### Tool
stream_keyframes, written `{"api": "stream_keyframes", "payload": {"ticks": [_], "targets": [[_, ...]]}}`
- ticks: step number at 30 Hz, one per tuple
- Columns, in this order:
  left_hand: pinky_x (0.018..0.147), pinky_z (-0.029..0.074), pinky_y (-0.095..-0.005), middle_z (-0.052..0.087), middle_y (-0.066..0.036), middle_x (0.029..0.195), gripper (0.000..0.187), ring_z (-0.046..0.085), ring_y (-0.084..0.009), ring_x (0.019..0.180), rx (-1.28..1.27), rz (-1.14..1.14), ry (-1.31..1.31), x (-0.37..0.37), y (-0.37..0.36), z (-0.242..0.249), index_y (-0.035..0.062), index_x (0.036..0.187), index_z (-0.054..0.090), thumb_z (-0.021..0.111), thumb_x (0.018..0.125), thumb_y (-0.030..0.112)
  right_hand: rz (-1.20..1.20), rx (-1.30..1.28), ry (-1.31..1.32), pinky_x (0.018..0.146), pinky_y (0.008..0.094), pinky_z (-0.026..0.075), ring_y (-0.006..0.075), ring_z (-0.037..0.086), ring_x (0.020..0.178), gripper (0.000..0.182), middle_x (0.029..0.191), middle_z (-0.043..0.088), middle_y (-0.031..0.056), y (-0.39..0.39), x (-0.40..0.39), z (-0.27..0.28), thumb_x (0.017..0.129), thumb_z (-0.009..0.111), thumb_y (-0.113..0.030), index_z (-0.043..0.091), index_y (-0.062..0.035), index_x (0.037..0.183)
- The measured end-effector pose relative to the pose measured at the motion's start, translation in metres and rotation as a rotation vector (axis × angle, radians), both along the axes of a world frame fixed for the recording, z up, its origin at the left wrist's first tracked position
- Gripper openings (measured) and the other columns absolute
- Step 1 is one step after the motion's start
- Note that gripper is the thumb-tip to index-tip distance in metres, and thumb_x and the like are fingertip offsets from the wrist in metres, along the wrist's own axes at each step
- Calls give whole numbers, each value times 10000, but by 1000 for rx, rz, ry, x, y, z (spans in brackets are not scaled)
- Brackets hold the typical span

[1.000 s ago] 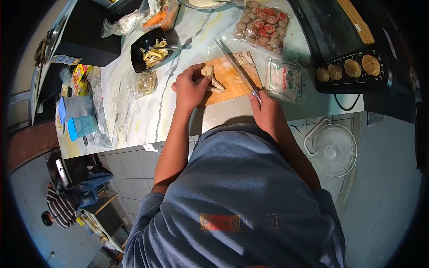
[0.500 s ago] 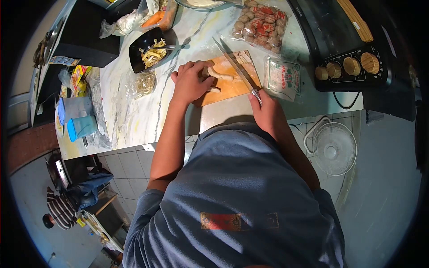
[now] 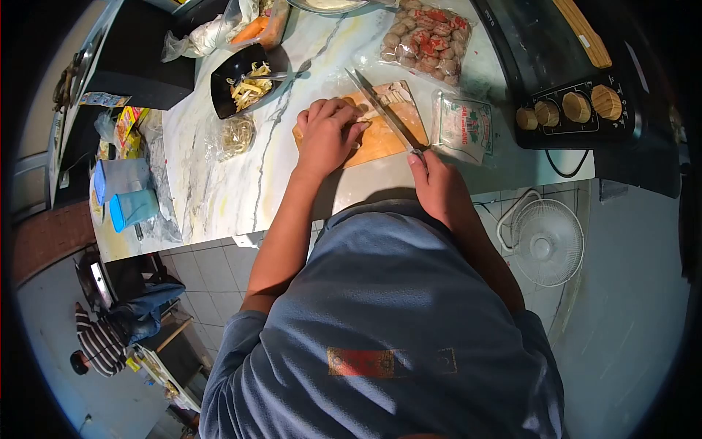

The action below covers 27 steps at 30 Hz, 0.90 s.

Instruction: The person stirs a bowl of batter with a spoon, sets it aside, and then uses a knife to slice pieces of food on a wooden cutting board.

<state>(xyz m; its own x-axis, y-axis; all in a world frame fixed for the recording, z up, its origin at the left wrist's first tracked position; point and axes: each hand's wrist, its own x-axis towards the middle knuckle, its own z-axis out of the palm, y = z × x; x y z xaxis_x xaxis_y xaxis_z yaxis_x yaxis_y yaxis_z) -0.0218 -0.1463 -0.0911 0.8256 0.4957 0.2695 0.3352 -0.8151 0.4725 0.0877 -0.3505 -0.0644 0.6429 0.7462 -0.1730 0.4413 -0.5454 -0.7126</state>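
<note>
On the wooden cutting board (image 3: 380, 146), my left hand (image 3: 326, 139) is closed over a pale, soft-looking piece of food (image 3: 363, 115), mostly hidden beneath its fingers. My right hand (image 3: 441, 183) grips the handle of a long kitchen knife (image 3: 387, 115). The blade slants up and left across the board, just right of my left hand. Pale cut pieces (image 3: 398, 94) lie at the board's upper right, beyond the blade.
Left of the board are a black bowl (image 3: 221, 91) of pale yellow strips with a utensil and a small plastic bag (image 3: 235, 137). A bag of meatballs (image 3: 428, 42) and a white printed packet (image 3: 463, 128) sit right, near a black appliance with wooden knobs (image 3: 576, 107). A fan (image 3: 542, 241) stands below.
My left hand has shifted right, toward the knife, and now covers more of the pale food. The knife and my right hand have barely moved.
</note>
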Motion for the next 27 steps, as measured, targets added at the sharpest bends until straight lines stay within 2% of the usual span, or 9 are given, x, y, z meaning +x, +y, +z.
{"api": "stream_keyframes", "payload": {"ticks": [5, 9, 18, 21, 27], "targets": [[885, 316, -406, 677, 36, 986, 174, 543, -205, 1046, 56, 3, 25, 6, 0, 2, 194, 991, 717, 716, 836, 275, 10, 11, -51, 615, 522, 486, 463, 619, 707, 352, 694, 617, 256, -1, 2, 3, 978, 517, -320, 567, 1, 841], [901, 305, -424, 678, 16, 1034, 191, 532, -212, 1064, 58, -42, 41, 5, 3, 0, 175, 1012, 718, 711, 830, 233, 9, -5, -60, 610, 519, 486, 463, 618, 699, 350, 686, 615, 253, 0, 5, 1, 974, 523, -315, 568, -1, 825], [905, 302, -431, 663, 22, 975, 181, 528, -213, 1067, 57, -62, 80, -1, 4, 7, 175, 998, 714, 714, 824, 225, 36, -27, -38, 624, 524, 491, 460, 623, 705, 333, 700, 626, 253, 0, 4, 8, 970, 522, -309, 569, -4, 845], [906, 303, -430, 659, 21, 969, 184, 527, -213, 1065, 51, -47, 23, 1, 0, 8, 166, 989, 715, 722, 814, 224, 53, -55, -55, 627, 526, 495, 458, 626, 703, 334, 703, 628, 252, 0, 3, 8, 970, 518, -314, 569, -4, 855], [880, 307, -416, 674, 46, 951, 122, 546, -207, 1042, 64, -24, 15, 4, 1, -2, 175, 910, 730, 731, 817, 253, 62, -98, -77, 617, 529, 502, 455, 629, 680, 329, 683, 625, 249, -1, 2, 7, 970, 520, -321, 561, -12, 863]]}}
